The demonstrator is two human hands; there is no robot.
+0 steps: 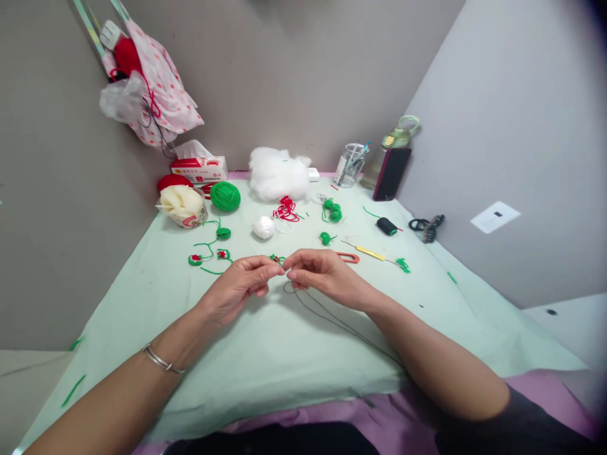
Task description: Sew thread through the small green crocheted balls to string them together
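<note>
My left hand (246, 278) and my right hand (327, 275) meet fingertip to fingertip above the middle of the table, both closed in a pinch. A thin dark thread (327, 316) runs from beneath my right fingers, with a small loop, toward the lower right. What my left fingertips pinch is too small to make out. Just behind the fingertips shows a small green and red crocheted piece (276, 258), partly hidden; I cannot tell whether it is held. An orange stitch marker-like clip (348, 258) and a yellow-handled crochet hook (370, 253) lie beyond my right hand.
Small crocheted pieces (195, 260) and a green yarn ball (224, 196) lie left. White stuffing (279, 174), a white yarn ball (263, 227) and red yarn scraps (286, 209) are behind. A black thread spool (387, 226), phone (391, 174) and hair claw (429, 229) are right.
</note>
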